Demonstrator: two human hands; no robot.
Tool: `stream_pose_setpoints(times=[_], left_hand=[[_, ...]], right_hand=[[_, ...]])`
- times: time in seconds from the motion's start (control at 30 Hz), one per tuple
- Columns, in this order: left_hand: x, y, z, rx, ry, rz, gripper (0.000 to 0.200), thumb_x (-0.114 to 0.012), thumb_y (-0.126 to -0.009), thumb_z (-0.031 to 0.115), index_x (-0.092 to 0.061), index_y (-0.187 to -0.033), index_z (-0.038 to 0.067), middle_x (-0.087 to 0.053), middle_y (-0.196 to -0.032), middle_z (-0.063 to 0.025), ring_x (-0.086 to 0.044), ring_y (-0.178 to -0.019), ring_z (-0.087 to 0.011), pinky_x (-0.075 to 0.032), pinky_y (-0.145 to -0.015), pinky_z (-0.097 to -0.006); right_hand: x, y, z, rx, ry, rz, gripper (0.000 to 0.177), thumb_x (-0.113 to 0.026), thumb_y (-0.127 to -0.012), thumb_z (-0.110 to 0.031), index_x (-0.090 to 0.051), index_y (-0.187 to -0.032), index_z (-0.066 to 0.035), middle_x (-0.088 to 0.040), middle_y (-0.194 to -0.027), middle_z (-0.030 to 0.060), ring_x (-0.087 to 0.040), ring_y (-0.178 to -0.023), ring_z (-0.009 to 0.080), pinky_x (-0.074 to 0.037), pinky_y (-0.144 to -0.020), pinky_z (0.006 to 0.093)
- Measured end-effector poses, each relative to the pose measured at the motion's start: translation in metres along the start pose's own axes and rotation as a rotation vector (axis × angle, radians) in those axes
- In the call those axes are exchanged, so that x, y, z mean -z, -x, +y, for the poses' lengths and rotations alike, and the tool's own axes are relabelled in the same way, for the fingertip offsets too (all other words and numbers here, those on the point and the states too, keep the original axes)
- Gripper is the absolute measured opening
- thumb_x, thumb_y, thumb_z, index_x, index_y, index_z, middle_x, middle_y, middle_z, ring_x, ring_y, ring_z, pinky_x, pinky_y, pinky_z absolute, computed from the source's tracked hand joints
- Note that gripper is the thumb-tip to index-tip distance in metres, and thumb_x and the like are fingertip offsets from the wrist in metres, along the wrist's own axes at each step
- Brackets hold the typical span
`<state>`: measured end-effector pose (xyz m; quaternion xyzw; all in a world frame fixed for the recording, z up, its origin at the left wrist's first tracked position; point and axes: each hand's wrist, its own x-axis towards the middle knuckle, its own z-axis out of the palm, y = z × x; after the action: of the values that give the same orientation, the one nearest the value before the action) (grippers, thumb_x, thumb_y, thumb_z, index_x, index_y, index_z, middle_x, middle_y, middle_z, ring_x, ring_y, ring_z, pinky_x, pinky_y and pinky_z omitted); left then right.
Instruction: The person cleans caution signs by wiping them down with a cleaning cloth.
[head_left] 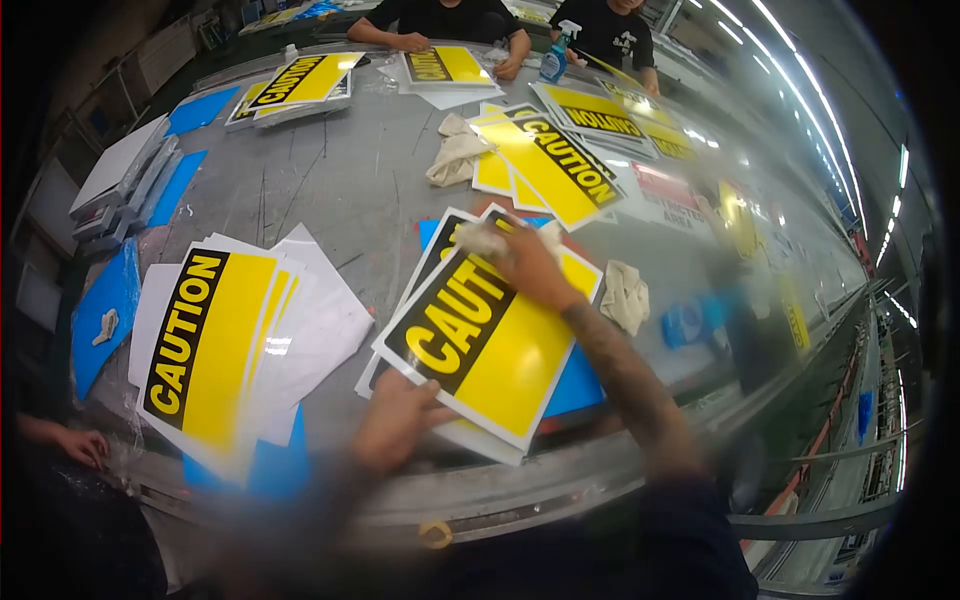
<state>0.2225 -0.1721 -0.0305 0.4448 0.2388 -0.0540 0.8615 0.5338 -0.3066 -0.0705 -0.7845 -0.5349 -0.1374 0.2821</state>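
Head cam: left hand grips the near edge of the caution sign, which lies flat and skewed on the table. Right hand is farther out, clutching a rag against its far corner.
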Motion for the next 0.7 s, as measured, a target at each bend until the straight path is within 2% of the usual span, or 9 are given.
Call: stream_pose_setpoints(times=[0.03,0.07,0.13,0.17,0.27,0.4,0.47,0.53,0.7], left_hand=[[0.000,0.000,-0.001,0.003,0.016,-0.002,0.040,-0.052,-0.110,-0.001,-0.042,-0.149,-0.001,-0.060,-0.145,-0.0165,-0.067,-0.129,-0.0301,-0.064,-0.104,-0.0505],[0.000,0.000,-0.001,-0.002,0.034,0.002,0.040,-0.051,-0.110,-0.001,-0.042,-0.149,-0.001,-0.060,-0.145,-0.0169,-0.067,-0.129,-0.0302,-0.063,-0.105,-0.0510],[0.005,-0.002,-0.004,-0.003,0.030,-0.019,0.038,-0.052,-0.110,0.000,-0.044,-0.148,-0.002,-0.060,-0.144,-0.0168,-0.067,-0.129,-0.0304,-0.063,-0.107,-0.0539],[0.010,-0.008,-0.007,-0.001,0.066,-0.053,0.040,-0.052,-0.110,0.000,-0.044,-0.149,-0.001,-0.060,-0.144,-0.0160,-0.067,-0.130,-0.0304,-0.063,-0.106,-0.0535],[0.010,-0.002,0.000,0.026,0.036,-0.019,0.044,-0.053,-0.109,0.000,-0.045,-0.152,0.005,-0.061,-0.146,-0.0116,-0.065,-0.133,-0.0289,-0.061,-0.108,-0.0526],[0.018,-0.011,-0.009,0.013,0.076,-0.105,0.045,-0.053,-0.109,0.000,-0.045,-0.153,0.006,-0.060,-0.149,-0.0126,-0.066,-0.133,-0.0304,-0.060,-0.109,-0.0518],[0.019,-0.012,-0.008,0.048,0.044,-0.065,0.045,-0.054,-0.109,0.001,-0.045,-0.153,0.007,-0.060,-0.149,-0.0119,-0.066,-0.132,-0.0298,-0.060,-0.110,-0.0523],[0.024,-0.012,-0.011,0.070,0.074,-0.094,0.044,-0.055,-0.109,0.002,-0.045,-0.152,0.007,-0.060,-0.149,-0.0112,-0.067,-0.132,-0.0289,-0.060,-0.110,-0.0524],[0.025,-0.013,-0.012,0.017,0.117,-0.117,0.040,-0.056,-0.109,0.001,-0.048,-0.147,0.008,-0.060,-0.148,-0.0100,-0.065,-0.132,-0.0265,-0.060,-0.109,-0.0532]], right_hand=[[0.006,0.000,0.015,-0.256,0.070,0.001,0.046,-0.070,-0.099,-0.027,-0.068,-0.142,-0.009,-0.069,-0.139,0.0230,-0.054,-0.140,0.0468,-0.043,-0.114,0.0561],[0.008,-0.004,0.017,-0.234,0.222,0.028,0.043,-0.069,-0.100,-0.025,-0.068,-0.139,-0.006,-0.072,-0.131,0.0232,-0.060,-0.130,0.0471,-0.046,-0.110,0.0538],[-0.013,0.001,-0.020,-0.274,-0.097,-0.104,0.041,-0.069,-0.100,-0.023,-0.069,-0.136,-0.003,-0.073,-0.124,0.0223,-0.063,-0.122,0.0456,-0.049,-0.106,0.0520],[-0.017,0.013,-0.067,-0.088,-0.195,-0.101,0.043,-0.070,-0.100,-0.023,-0.067,-0.137,-0.003,-0.071,-0.123,0.0204,-0.063,-0.118,0.0426,-0.049,-0.103,0.0530],[-0.007,0.034,-0.167,0.119,-0.483,-0.433,0.059,-0.071,-0.097,-0.018,-0.056,-0.154,-0.008,-0.058,-0.154,0.0232,-0.046,-0.153,0.0402,-0.034,-0.127,0.0492],[-0.010,0.009,-0.098,-0.045,-0.071,-0.239,0.046,-0.067,-0.101,-0.026,-0.066,-0.145,-0.012,-0.060,-0.151,0.0236,-0.047,-0.149,0.0412,-0.040,-0.121,0.0526],[-0.026,0.019,-0.111,-0.111,-0.301,-0.241,0.047,-0.066,-0.103,-0.028,-0.065,-0.147,-0.012,-0.061,-0.151,0.0245,-0.048,-0.148,0.0432,-0.040,-0.121,0.0527],[-0.009,0.028,-0.174,0.007,-0.499,-0.445,0.052,-0.068,-0.100,-0.029,-0.062,-0.149,-0.013,-0.047,-0.166,0.0226,-0.045,-0.150,0.0471,-0.034,-0.126,0.0568],[-0.012,0.014,-0.133,-0.034,-0.304,-0.390,0.045,-0.067,-0.100,-0.028,-0.068,-0.142,-0.010,-0.046,-0.167,0.0224,-0.040,-0.155,0.0465,-0.025,-0.132,0.0544]])
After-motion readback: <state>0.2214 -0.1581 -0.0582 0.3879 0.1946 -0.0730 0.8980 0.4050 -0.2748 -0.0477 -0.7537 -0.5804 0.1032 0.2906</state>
